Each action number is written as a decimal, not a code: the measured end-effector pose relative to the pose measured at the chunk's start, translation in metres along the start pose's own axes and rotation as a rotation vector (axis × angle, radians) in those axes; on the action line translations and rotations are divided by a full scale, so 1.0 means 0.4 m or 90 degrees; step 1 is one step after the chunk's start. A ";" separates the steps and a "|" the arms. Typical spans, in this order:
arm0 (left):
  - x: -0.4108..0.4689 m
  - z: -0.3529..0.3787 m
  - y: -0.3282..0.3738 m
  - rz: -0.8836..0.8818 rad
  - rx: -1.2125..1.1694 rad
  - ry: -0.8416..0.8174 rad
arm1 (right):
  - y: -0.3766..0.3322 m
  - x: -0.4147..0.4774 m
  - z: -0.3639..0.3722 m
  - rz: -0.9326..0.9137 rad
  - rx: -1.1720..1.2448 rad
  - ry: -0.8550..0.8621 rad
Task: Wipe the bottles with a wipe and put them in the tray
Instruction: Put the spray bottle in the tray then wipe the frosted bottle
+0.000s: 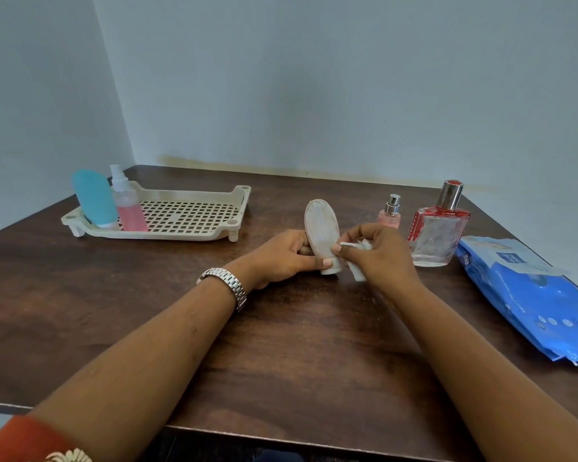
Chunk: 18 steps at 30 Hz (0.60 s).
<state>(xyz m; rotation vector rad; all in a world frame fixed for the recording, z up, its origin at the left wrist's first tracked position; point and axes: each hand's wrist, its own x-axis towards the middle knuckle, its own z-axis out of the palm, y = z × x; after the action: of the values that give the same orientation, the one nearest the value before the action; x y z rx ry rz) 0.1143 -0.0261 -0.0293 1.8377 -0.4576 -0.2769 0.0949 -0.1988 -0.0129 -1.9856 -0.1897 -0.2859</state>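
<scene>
A beige, cloudy squeeze bottle (321, 225) stands cap-down above the middle of a dark wooden table (281, 345). The left hand (281, 256) pinches it just above its white cap, thumb in front. The right hand (377, 253) curls round a crumpled white wipe (356, 273), pressing it to the bottle's lower right side. The hand hides most of the wipe, and the cap may be touching the table.

Far left, a cream perforated tray (167, 235) holds a blue squeeze bottle (94, 198) and a pink spray bottle (129, 205), upright at its left end. To the right stand a small pink perfume spray (390, 216) and a clear glass perfume bottle (436, 235). A blue wipes pack (528, 295) is cut off at the edge.
</scene>
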 end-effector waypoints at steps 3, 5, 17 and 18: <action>0.000 0.001 0.001 0.003 0.000 0.002 | -0.010 -0.006 0.006 -0.035 -0.031 0.009; 0.000 0.001 -0.001 0.002 -0.006 0.006 | -0.012 -0.007 0.008 -0.039 -0.044 -0.004; -0.008 -0.018 0.005 -0.025 -0.024 -0.059 | 0.001 0.002 -0.020 -0.004 0.024 -0.037; -0.009 -0.019 0.007 -0.023 -0.022 -0.066 | 0.002 0.002 -0.020 0.006 0.035 -0.048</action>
<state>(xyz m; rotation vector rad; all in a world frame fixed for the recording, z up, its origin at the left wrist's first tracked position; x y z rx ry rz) 0.1136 -0.0186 -0.0245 1.8049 -0.4881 -0.4040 0.0951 -0.2066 -0.0100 -1.9432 -0.2341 -0.1981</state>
